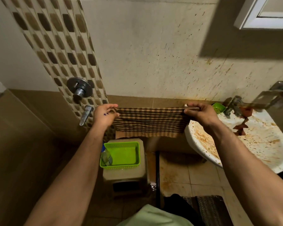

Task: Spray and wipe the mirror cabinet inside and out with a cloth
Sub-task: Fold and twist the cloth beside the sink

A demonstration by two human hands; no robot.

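A brown and tan checked cloth [149,122] is stretched flat in the air between my two hands, in front of the wall. My left hand [105,115] pinches its left top corner and my right hand [198,114] pinches its right top corner. The white-framed mirror cabinet [252,18] hangs on the wall at the top right, partly cut off by the frame edge. A clear spray bottle [106,156] with a blue top leans in the left end of a green plastic basket [134,145] below the cloth.
The basket sits on a beige plastic stool [126,176]. A stained white washbasin [260,144] with a metal tap [234,105] is at the right. A chrome shower valve [78,88] and spout [86,115] stick out of the tiled wall at the left. The floor tiles are dirty.
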